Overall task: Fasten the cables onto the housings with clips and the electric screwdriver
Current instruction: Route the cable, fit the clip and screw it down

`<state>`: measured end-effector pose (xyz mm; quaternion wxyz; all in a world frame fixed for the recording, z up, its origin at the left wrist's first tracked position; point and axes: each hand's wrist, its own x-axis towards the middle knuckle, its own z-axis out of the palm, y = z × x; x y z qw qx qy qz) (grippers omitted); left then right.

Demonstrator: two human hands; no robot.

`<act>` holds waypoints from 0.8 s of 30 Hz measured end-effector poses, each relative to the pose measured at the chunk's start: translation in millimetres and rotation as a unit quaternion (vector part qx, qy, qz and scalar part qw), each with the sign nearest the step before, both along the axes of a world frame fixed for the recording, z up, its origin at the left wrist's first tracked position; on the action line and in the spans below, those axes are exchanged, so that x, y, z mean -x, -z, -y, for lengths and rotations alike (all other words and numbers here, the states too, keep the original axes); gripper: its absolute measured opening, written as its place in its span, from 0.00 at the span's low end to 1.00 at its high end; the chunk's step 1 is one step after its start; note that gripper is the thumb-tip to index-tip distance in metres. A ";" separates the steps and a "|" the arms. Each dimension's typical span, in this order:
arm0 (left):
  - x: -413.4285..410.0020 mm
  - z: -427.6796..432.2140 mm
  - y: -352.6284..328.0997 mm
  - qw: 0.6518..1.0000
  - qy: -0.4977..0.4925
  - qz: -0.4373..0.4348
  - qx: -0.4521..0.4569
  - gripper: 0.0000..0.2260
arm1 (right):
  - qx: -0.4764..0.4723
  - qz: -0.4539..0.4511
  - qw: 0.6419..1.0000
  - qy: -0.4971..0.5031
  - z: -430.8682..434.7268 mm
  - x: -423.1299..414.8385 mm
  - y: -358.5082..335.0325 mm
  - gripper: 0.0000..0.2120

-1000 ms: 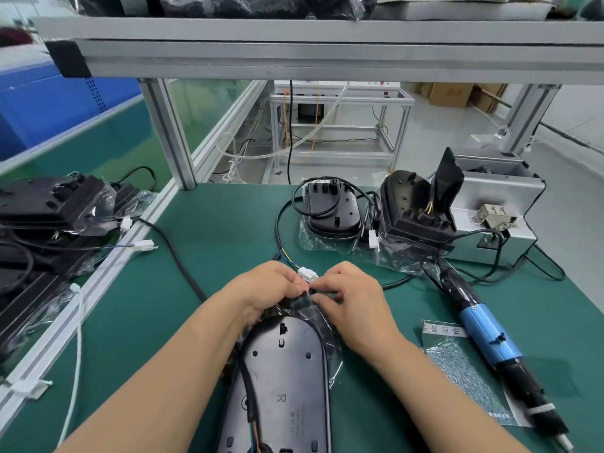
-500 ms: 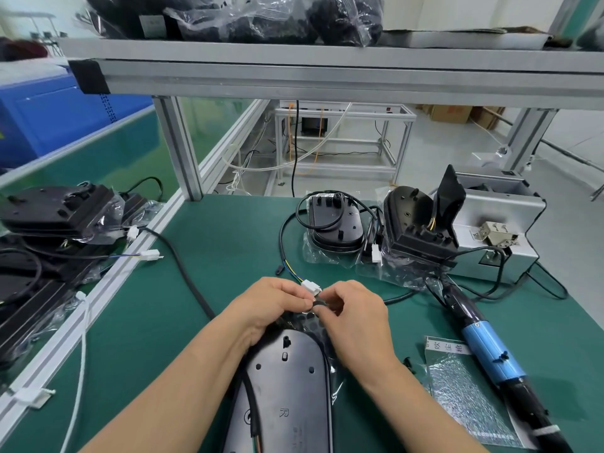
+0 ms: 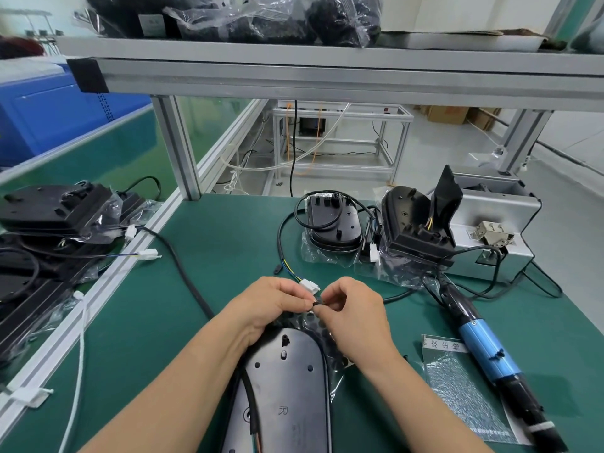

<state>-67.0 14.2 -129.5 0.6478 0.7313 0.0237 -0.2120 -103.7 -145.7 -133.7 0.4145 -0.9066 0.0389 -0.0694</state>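
Both hands are held over the top end of the housing (image 3: pixel 284 380), marked R, which lies on plastic wrap (image 3: pixel 337 376) on the green mat (image 3: pixel 228 243). A small black clip (image 3: pixel 316 303) is pinched between the curled fingertips of the left hand (image 3: pixel 271 308) and the right hand (image 3: pixel 356 317); a second ago it was hidden under them. The white plug (image 3: pixel 310 285) is seen just behind the fingertips. The cable (image 3: pixel 252 397) is laid along the housing's left edge. The screwdriver (image 3: pixel 490 349) is unmoved, lying to the right.
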 end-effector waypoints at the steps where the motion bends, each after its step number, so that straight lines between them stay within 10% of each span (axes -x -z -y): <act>1: 0.0 -0.3 0.1 1.000 0.002 0.000 0.001 0.09 | -0.005 0.003 1.000 0.000 0.2 0.6 0.6 0.08; 24: 0.9 0.6 0.3 1.000 -0.005 0.005 -0.006 0.10 | 0.061 0.017 0.998 -0.029 0.3 1.6 -1.4 0.08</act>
